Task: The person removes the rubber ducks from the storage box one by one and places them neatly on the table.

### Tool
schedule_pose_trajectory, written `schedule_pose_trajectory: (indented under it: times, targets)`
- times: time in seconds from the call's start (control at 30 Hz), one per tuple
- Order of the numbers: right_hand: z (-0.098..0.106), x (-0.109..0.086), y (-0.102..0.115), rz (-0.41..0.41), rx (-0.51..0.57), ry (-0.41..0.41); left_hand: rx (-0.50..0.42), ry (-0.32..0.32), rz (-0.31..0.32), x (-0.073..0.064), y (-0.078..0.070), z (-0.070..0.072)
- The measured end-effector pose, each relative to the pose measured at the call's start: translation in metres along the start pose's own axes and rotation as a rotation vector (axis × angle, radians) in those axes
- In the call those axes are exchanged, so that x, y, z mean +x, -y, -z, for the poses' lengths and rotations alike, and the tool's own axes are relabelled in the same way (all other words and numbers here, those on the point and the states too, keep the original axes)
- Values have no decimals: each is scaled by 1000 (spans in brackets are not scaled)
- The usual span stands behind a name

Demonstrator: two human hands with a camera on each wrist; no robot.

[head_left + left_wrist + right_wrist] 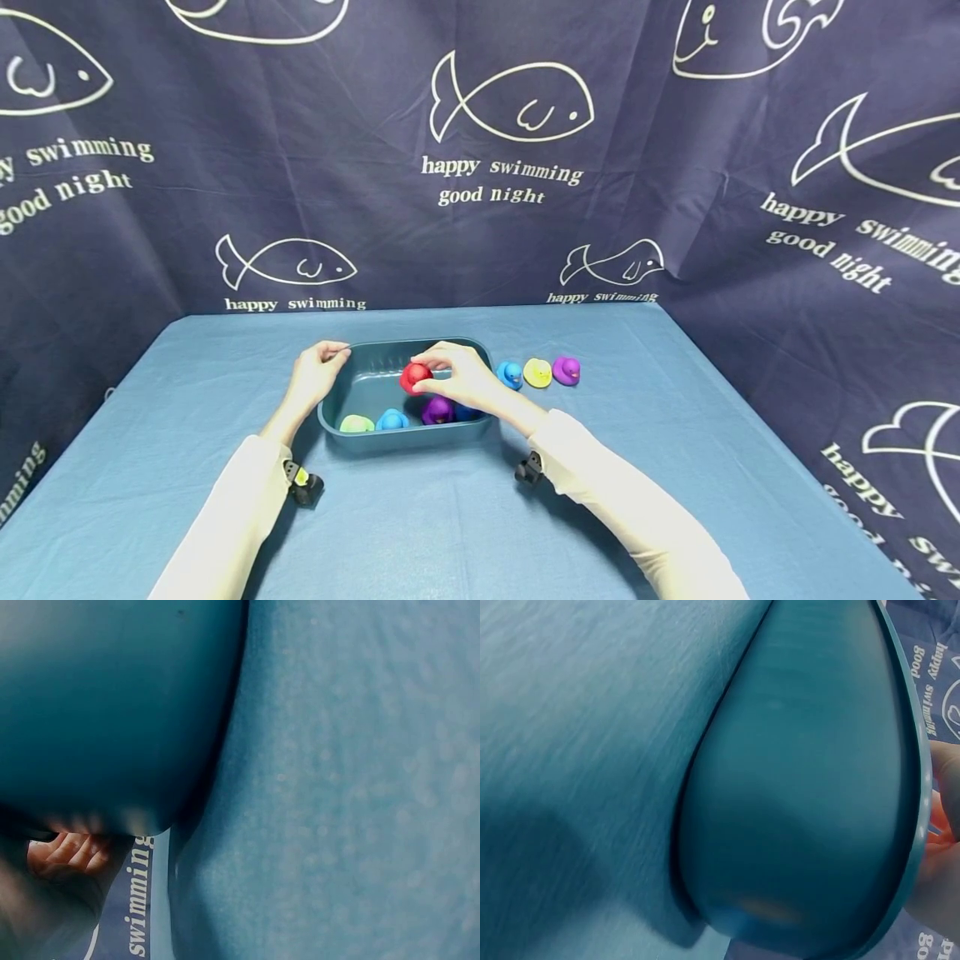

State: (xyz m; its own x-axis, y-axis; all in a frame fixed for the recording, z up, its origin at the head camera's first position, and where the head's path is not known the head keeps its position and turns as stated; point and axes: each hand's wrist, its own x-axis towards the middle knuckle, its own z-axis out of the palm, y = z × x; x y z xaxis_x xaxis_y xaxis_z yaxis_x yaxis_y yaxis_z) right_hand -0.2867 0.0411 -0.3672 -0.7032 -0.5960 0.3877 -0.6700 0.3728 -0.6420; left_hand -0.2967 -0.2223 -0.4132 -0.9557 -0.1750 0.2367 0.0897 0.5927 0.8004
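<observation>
My right hand [462, 377] pinches a red rubber duck [413, 379] between thumb and fingers, over the inside of a teal rectangular basin [405, 440]. At the basin's back left corner, my left hand [317, 372] holds the rim with thumb and fingertips. Along the basin's front wall sit a pale green duck [357, 423], a light blue duck [392, 419], a purple duck [438, 410] and a dark blue duck [467, 412], which is partly covered by the right hand. Both wrist views mostly show the basin's outer wall [112, 712], with part of each hand beside it.
Just right of the basin, a blue duck [510, 374], a yellow duck [537, 372] and a purple duck [567, 371] stand in a row on the blue tablecloth [420, 525]. A dark curtain [405, 217] with fish drawings hangs behind the table and along its sides.
</observation>
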Motion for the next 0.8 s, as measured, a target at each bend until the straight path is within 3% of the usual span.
schedule_pose_trajectory:
  times: [0.5,0.8]
  targets:
    - [17,-10,-8,-2,-11,-42,13,-11,4,0,1,-1]
    - [26,-19,-16,36,-30,-74,-8,-2,19,-1,0,-1]
